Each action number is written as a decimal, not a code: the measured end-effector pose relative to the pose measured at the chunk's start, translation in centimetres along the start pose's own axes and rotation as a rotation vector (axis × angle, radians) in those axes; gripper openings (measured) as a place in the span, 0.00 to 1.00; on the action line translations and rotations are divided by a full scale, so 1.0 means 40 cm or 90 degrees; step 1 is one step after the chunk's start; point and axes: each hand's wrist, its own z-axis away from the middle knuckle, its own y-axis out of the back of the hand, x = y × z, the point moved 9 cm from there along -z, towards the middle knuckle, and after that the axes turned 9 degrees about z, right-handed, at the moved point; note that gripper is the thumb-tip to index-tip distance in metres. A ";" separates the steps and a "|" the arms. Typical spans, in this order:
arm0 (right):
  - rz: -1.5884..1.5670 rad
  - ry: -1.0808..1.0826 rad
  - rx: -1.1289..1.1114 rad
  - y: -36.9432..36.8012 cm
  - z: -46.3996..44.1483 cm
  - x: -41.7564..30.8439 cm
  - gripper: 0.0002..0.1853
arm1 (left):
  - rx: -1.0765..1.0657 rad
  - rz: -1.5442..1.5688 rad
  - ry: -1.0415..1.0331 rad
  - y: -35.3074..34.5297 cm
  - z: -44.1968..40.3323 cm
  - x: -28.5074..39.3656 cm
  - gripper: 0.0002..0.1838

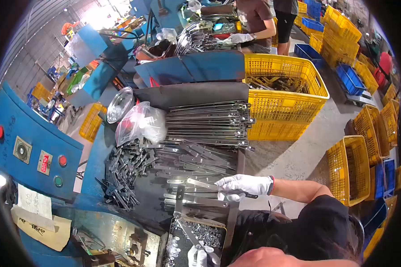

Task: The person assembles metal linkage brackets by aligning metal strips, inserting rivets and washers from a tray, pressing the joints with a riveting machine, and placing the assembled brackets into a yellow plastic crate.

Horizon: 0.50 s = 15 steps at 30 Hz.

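My right hand (245,186), in a white glove, is closed on a flat metal strip (202,184) above the front edge of the metal pile. Lower down, my left hand (201,256), also gloved, pinches the end of a jointed metal linkage (188,231) that reaches up and left. Beneath the linkage is a tray of small metal parts (209,233). Long metal bars (205,120) lie stacked at the back of the bench, with loose flat strips (196,155) in front. A heap of short dark pieces (127,171) lies to the left.
A blue control panel (35,147) and a machine fixture (136,247) stand left. Clear plastic bags (142,124) and a round metal dish (120,105) sit behind the heap. Yellow crates (280,107) stand behind right. A co-worker's gloved hand (241,38) is at the far bench.
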 end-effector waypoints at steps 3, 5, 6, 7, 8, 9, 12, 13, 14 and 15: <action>0.015 0.014 0.035 -0.017 0.012 -0.010 0.21 | 0.014 0.005 0.001 -0.003 -0.002 -0.006 0.14; 0.036 0.024 0.026 -0.008 0.001 0.022 0.21 | 0.024 0.015 0.002 -0.005 -0.006 -0.015 0.15; 0.024 0.006 0.042 -0.003 -0.006 0.045 0.21 | 0.028 0.018 0.002 -0.007 -0.009 -0.017 0.15; 0.005 0.007 0.039 -0.002 -0.006 0.045 0.21 | 0.031 0.023 0.002 -0.009 -0.011 -0.022 0.15; -0.016 0.007 0.036 -0.005 -0.005 0.046 0.21 | 0.034 0.028 0.004 -0.010 -0.012 -0.026 0.15; 0.006 0.048 0.043 -0.006 -0.006 0.038 0.20 | 0.036 0.030 0.005 -0.013 -0.014 -0.029 0.15; 0.035 0.056 0.067 -0.020 0.006 0.018 0.19 | 0.049 0.043 0.005 -0.016 -0.020 -0.034 0.16; 0.039 0.041 0.075 -0.025 0.009 0.013 0.19 | 0.051 0.046 0.006 -0.017 -0.021 -0.035 0.16; 0.019 0.061 0.084 -0.028 0.008 0.008 0.19 | 0.053 0.047 0.005 -0.018 -0.022 -0.036 0.16; 0.024 0.046 0.096 -0.033 0.009 0.010 0.20 | 0.055 0.048 0.004 -0.018 -0.025 -0.035 0.16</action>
